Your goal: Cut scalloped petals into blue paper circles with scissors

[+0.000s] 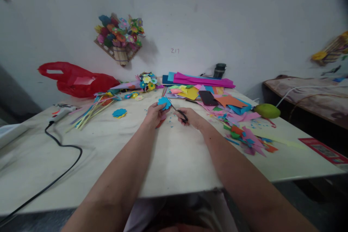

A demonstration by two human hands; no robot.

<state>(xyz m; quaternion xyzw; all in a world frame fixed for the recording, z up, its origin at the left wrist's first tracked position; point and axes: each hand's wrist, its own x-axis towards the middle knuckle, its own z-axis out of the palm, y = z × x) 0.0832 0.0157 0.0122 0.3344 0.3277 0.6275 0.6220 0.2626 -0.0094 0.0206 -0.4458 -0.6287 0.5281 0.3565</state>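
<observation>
Between the fingers of my left hand (154,115) is a blue flower cutout (164,103) with a scalloped edge, held just above the table. My right hand (190,117) grips a pair of scissors (181,114) by its black handles. The blades point up and left, close to the right edge of the blue cutout; whether they touch it I cannot tell. Tiny blue scraps (171,126) lie on the table below my hands. A reddish piece (161,121) shows under my left hand, partly hidden. To the left, a blue cutout (119,112) rests on a yellow one.
Coloured sheets, a phone (207,98) and loose scraps (246,137) spread over the right side, by a green fruit (266,111). Thin sticks (91,114), a red bag (78,81) and a corded white power strip (62,113) lie left. The table's front edge (179,193) runs below my forearms.
</observation>
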